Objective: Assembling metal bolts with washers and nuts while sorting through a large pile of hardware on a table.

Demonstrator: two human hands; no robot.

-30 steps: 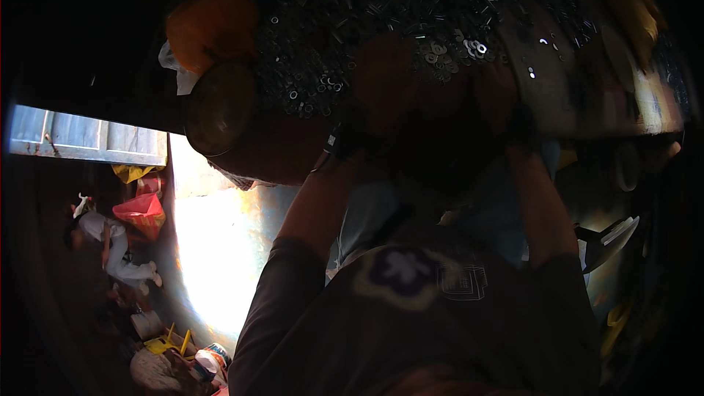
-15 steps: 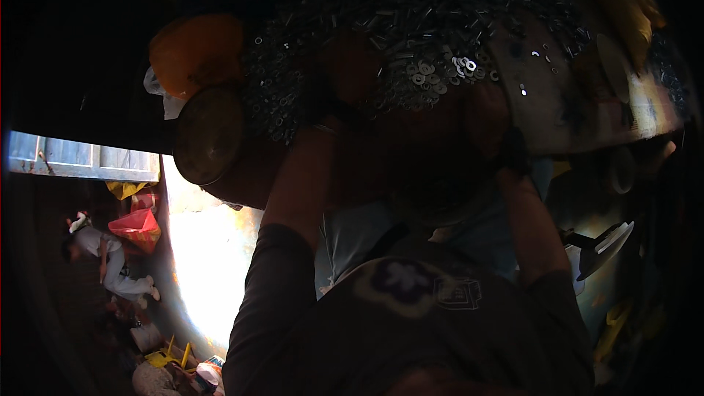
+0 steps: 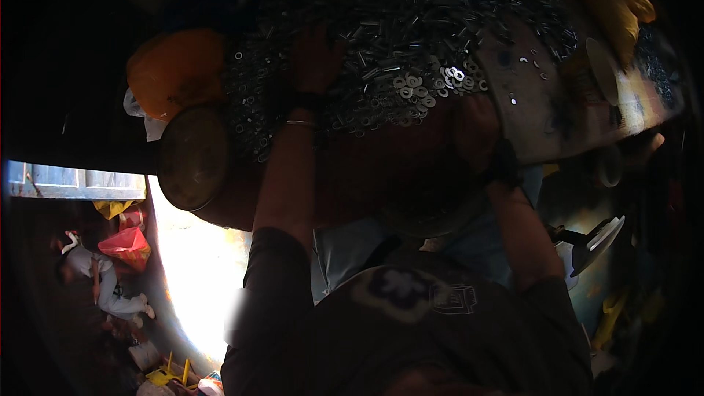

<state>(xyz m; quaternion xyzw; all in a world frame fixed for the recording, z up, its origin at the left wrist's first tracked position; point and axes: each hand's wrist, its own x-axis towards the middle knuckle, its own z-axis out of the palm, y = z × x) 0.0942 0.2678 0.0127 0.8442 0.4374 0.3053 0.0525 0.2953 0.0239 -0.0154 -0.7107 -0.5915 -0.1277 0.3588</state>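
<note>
In deep shadow my left hand (image 3: pixel 317 62) reaches over a heap of small metal pieces (image 3: pixel 389 37); its fingers seem apart, and nothing shows in them. Rings, nuts and short rods make up the heap. Nearer my right hand (image 3: pixel 477 132) lies a group of bright flat washers (image 3: pixel 414 89). That hand is low over the dark red near part of the table (image 3: pixel 367 169), beside a pale board (image 3: pixel 535 125). Its fingers are curled together, and what they hold, if anything, is too dark to make out.
An orange bag (image 3: pixel 180 73) and a round metal dish (image 3: pixel 194 158) sit at the table's left. A cup-like container (image 3: pixel 601 73) and a yellow bag (image 3: pixel 623 11) are at the right. A person (image 3: pixel 106 279) is on the floor far left, near a red bag (image 3: pixel 128 246).
My left hand has moved farther up over the heap. My right hand stays near the washers by the board. The whole view has shifted slightly.
</note>
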